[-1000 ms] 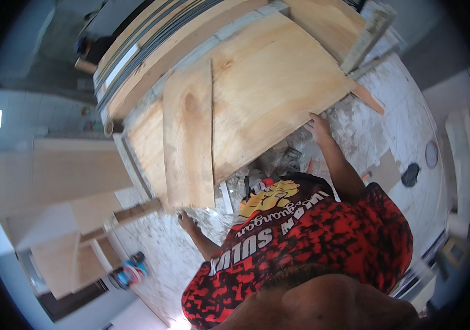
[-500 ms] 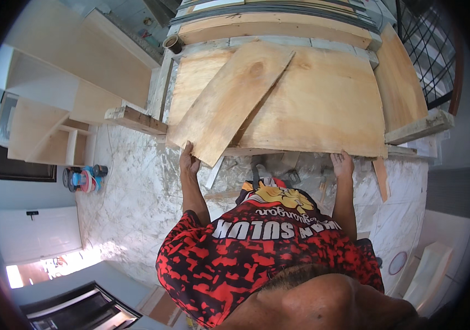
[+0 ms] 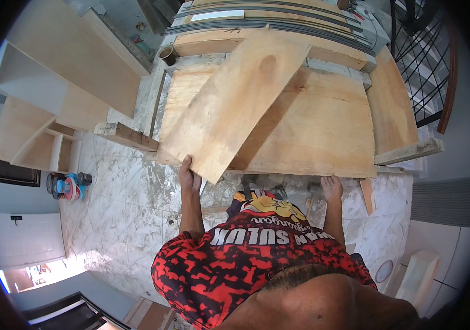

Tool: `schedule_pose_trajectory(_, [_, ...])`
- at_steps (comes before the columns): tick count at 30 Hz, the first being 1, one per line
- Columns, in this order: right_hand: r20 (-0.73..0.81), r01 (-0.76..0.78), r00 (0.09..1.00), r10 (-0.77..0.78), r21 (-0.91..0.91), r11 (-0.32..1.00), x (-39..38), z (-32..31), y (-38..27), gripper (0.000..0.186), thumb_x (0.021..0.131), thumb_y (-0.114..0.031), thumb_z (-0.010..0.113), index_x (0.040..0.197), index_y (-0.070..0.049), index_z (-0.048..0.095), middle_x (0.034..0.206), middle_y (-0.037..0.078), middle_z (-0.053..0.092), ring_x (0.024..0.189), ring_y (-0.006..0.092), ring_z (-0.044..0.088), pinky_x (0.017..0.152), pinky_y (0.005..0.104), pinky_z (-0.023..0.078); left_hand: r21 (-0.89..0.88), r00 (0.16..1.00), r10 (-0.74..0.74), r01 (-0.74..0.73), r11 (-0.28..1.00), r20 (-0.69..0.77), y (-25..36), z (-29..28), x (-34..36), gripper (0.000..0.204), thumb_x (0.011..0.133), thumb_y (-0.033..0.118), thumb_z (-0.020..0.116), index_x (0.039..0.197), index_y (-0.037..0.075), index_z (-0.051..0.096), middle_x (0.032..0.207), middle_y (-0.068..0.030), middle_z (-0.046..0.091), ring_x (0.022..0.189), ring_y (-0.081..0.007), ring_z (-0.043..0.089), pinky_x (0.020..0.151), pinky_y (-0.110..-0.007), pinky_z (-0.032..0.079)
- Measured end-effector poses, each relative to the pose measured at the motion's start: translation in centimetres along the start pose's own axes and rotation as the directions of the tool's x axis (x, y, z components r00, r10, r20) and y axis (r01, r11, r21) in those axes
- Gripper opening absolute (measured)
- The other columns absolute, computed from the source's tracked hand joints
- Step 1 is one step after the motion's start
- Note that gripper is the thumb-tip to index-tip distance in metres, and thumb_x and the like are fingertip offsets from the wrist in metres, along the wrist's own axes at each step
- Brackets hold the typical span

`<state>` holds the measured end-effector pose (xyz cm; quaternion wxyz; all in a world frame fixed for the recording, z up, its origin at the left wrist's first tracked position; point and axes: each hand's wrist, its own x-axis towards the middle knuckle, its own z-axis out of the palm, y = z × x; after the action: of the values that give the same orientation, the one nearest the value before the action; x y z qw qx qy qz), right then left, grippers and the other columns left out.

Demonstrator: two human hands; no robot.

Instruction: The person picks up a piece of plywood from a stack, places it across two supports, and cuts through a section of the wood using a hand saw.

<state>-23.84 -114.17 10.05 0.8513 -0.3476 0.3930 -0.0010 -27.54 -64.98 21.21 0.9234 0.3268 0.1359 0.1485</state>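
Observation:
My left hand (image 3: 190,175) grips the near corner of a narrow plywood strip (image 3: 240,99), thumb on top and fingers underneath. The strip lies slantwise, its far end raised over the back and casting a shadow. Below it is a wide plywood sheet (image 3: 323,121) resting on a wooden frame. My right hand (image 3: 332,188) is at the near edge of that sheet, toward its right end, with the fingers up against or under the edge. How firmly these fingers close is hard to see.
Wooden beams stick out at left (image 3: 127,136) and right (image 3: 411,151). A dark cup (image 3: 167,55) stands at the back left corner. Thin metal bars (image 3: 279,23) lie across the far end. Another plywood panel (image 3: 392,99) leans at right. Pale cabinets (image 3: 42,118) and buckets (image 3: 70,186) are at left.
My left hand has lifted the narrow strip, whose far end now rises higher over the back beam. The wide sheet's near edge appears lower in view, and my right hand stays beside it.

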Motion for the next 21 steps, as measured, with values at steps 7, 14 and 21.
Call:
schedule_pose_trajectory(7, [0.007,-0.030,1.000,0.030,-0.041,0.999,-0.6,1.3,2.7,0.030,0.088,-0.015,0.050,0.113,0.002,0.047,0.114,0.016,0.050,0.109,0.0296,0.050,0.094,0.0405,0.044,-0.133,0.980,-0.011,0.038,0.990,0.200,-5.5,10.3,17.2,0.044,0.091,0.014,0.045,0.129,-0.003,0.033,0.129,-0.0183,0.043,0.120,-0.0292,0.042,0.103,-0.042,0.035])
schedule_pose_trajectory(14, [0.027,-0.016,0.999,0.017,-0.066,0.998,-3.8,4.2,5.9,0.024,0.088,-0.015,0.048,0.108,-0.001,0.050,0.106,0.013,0.056,0.098,0.0282,0.056,0.084,0.0381,0.049,-0.307,0.972,-0.023,0.097,0.947,0.234,-12.8,23.7,34.8,0.036,0.090,0.011,0.048,0.124,0.004,0.039,0.115,-0.0129,0.051,0.108,-0.0282,0.049,0.093,-0.046,0.041])
schedule_pose_trajectory(21, [-0.011,0.062,0.998,-0.065,-0.180,0.982,-6.7,6.0,6.9,0.031,0.086,-0.013,0.050,0.114,-0.001,0.048,0.104,0.012,0.056,0.094,0.0270,0.057,0.082,0.0377,0.050,-0.260,0.961,-0.182,0.234,0.937,0.210,-20.8,26.4,44.2,0.031,0.091,0.017,0.051,0.118,0.002,0.044,0.111,-0.0098,0.053,0.102,-0.0245,0.053,0.084,-0.042,0.048])
